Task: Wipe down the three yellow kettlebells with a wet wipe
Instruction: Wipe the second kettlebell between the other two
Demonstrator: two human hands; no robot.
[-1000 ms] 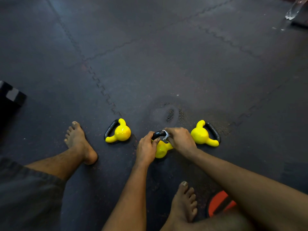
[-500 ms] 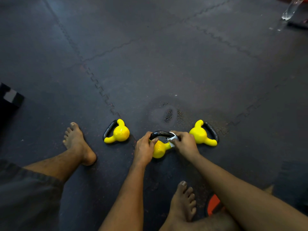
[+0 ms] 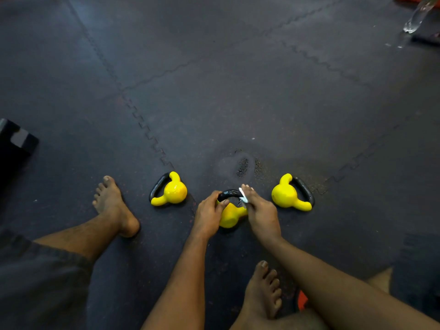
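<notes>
Left hand: kept gripping the middle kettlebell, standing on the mat near its front edge.
Right hand: pinched the wipe, which had slid along the black handle to its right end.
Meaning: this handle was probably almost wiped.
Others: left kettlebell and right kettlebell lay untouched on either side.
Floor: dark interlocking mats, with a scuffed patch beyond.
Room: bottle at the far right corner.

Bright yellow on the left kettlebell, middle kettlebell and right kettlebell; glossy black on their handles. White for the wet wipe. Dark grey across the floor mats, patterned with zigzag jigsaw seams. Orange-red on an object at the lower edge. Dark grey shorts.
</notes>
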